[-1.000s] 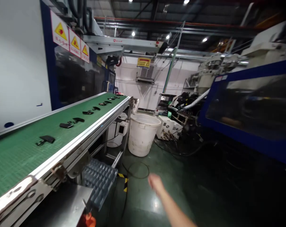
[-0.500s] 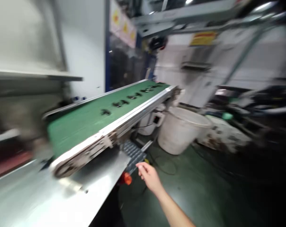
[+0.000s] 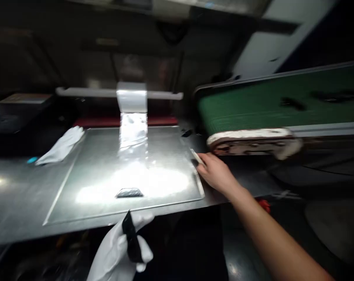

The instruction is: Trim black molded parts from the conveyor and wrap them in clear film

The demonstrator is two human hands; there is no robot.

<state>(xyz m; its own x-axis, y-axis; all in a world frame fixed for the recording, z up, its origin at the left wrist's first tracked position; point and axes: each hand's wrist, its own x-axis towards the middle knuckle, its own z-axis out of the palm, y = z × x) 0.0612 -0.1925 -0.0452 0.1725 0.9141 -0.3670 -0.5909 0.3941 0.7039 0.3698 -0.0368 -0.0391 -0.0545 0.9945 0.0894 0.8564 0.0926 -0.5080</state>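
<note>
My left hand (image 3: 121, 246), in a white glove, is below the table's front edge with its fingers closed round a black part (image 3: 132, 240). The part looks flat and elongated, with a pointed upper end. At the right side of the worktop my bare right hand (image 3: 215, 171) grips a slim, pale-handled knife (image 3: 197, 156), its thin tip pointing up and left. Between the hands, near the front edge, lies a small trapezoid-shaped piece (image 3: 129, 192) with a shiny face. A strip of clear plastic film (image 3: 133, 132) hangs from a roll onto the worktop.
The metal table (image 3: 101, 156) carries a white glove (image 3: 62, 146) at left and a small black bit (image 3: 187, 133) near the right back. A green conveyor belt (image 3: 247, 109) with blurred black parts (image 3: 292, 103) stands at right. A white bar (image 3: 89, 92) spans the back.
The view has swung left from the conveyor to the table. My right hand, earlier over the floor beside the conveyor, is now at the table gripping the knife. My gloved left hand has come into view.
</note>
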